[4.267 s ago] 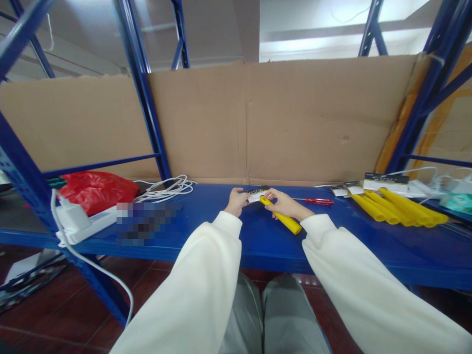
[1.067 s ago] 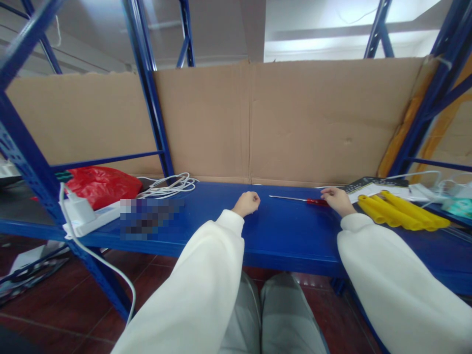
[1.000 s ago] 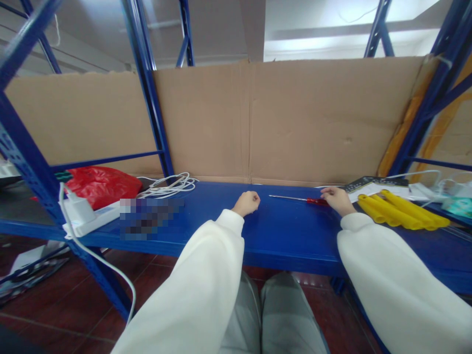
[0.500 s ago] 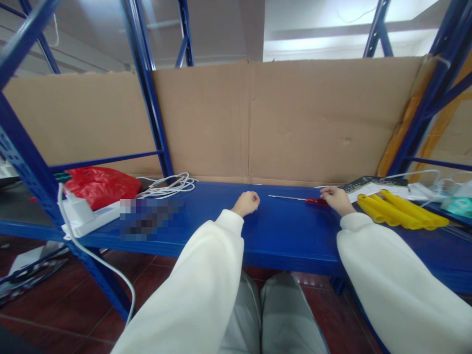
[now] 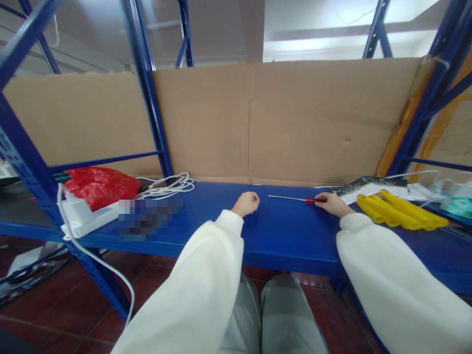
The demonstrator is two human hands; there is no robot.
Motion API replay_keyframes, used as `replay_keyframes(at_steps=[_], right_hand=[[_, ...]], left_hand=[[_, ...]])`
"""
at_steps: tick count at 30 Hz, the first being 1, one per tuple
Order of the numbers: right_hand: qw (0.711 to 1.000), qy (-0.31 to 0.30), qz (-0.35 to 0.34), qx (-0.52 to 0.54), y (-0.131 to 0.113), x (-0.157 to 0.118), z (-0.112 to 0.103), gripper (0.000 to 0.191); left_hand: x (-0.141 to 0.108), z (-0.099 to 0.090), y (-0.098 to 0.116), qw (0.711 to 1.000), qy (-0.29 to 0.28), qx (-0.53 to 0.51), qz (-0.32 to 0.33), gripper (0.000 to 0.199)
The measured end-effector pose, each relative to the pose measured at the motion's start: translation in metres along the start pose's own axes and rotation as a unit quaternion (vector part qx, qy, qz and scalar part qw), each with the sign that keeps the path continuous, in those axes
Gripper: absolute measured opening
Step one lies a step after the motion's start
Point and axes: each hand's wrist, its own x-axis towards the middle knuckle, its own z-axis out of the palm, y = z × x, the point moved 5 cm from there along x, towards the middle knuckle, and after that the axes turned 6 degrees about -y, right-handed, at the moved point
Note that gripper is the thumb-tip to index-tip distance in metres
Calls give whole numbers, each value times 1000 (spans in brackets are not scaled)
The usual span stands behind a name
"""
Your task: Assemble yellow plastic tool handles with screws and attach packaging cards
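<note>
A screwdriver (image 5: 291,198) with a long thin metal shaft and a red handle lies along the blue shelf, its tip pointing left. My right hand (image 5: 331,202) has its fingers closed round the handle, thumb on the near side; the handle's end is partly hidden by the fingers. My left hand (image 5: 246,203) rests as a loose fist on the shelf, left of the screwdriver's tip and apart from it. Nothing shows in that fist.
Yellow tubes (image 5: 401,211) and a black-and-white printed sheet (image 5: 372,188) lie right of my right hand. On the left are a white cable coil (image 5: 173,186), a red plastic bag (image 5: 103,186) and a power strip (image 5: 105,215). Cardboard (image 5: 317,123) stands along the back.
My right hand has turned and its fingers have come down round the screwdriver's handle. My left hand has stayed where it was.
</note>
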Motion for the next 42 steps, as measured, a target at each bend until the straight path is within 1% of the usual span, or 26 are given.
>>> replay_keyframes(at_steps=[3,5,10,13,20,25,28,29,30,32,34,35,36,37,39,42], right_hand=[[999,-3,27,-39,2,0,-2,9],[996,-4,58,-70,3,-2,-4,11],[980,11,145,-138,-2,-12,-12,20],[971,9,176,-159,-7,-17,-16,25],[973,-12,163,-165,-19,-19,-18,21],[968,-29,168,-186,-25,-21,-18,30],[971,-30,167,-168,-28,-23,-19,31],[973,-19,169,-156,-28,-24,-21,32],[974,4,173,-146,-28,-26,-24,32],[968,87,190,-141,-27,-31,-37,35],[945,183,221,-156,-24,-41,-54,39],[931,218,240,-165,-22,-46,-61,42],[919,240,262,-172,-18,-51,-66,45],[910,252,280,-175,-14,-56,-70,48],[900,254,309,-175,-5,-62,-75,52],[904,217,331,-163,7,-64,-74,54]], left_hand=[[0,0,0,1000,0,-5,-1,18],[0,0,0,1000,-1,-9,0,19],[0,0,0,1000,0,-15,3,21],[1,0,-1,1000,-1,-15,1,19],[0,1,0,1000,-7,-10,0,20],[-1,0,1,1000,-2,-12,2,21],[-1,0,1,1000,1,-17,2,21],[-2,-1,2,1000,1,-18,2,22],[-2,-1,2,1000,1,-18,1,22],[-2,-1,2,1000,0,-16,0,22],[-2,-1,2,1000,-2,-12,-1,21],[-2,-1,2,1000,-2,-11,-2,20],[-2,-1,2,1000,-3,-10,-2,19],[-2,-1,2,1000,-4,-11,-2,19],[-2,-1,2,1000,-5,-13,0,18],[-2,-1,2,1000,-7,-17,3,19]])
